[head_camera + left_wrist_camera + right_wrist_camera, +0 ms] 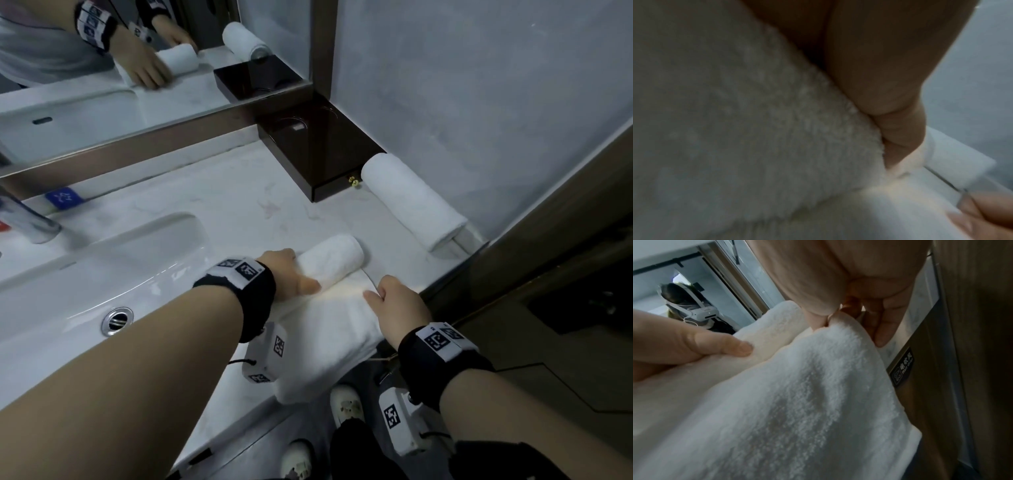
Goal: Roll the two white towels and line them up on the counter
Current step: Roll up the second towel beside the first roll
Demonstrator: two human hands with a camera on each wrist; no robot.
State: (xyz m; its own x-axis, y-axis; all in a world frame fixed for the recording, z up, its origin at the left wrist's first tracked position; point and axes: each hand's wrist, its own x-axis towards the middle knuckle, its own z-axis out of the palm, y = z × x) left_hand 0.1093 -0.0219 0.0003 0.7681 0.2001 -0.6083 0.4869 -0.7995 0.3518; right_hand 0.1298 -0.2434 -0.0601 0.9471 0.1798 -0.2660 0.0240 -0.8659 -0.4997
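Showing half-rolled towel (330,263), fluffy, white

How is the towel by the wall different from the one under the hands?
The far towel is rolled all the way; the near towel is only partly rolled, its flat tail hanging over the counter edge. The far towel lies untouched beside the dark box; the left hand grips the near towel's roll and the right hand pinches its edge. Both are white terry.
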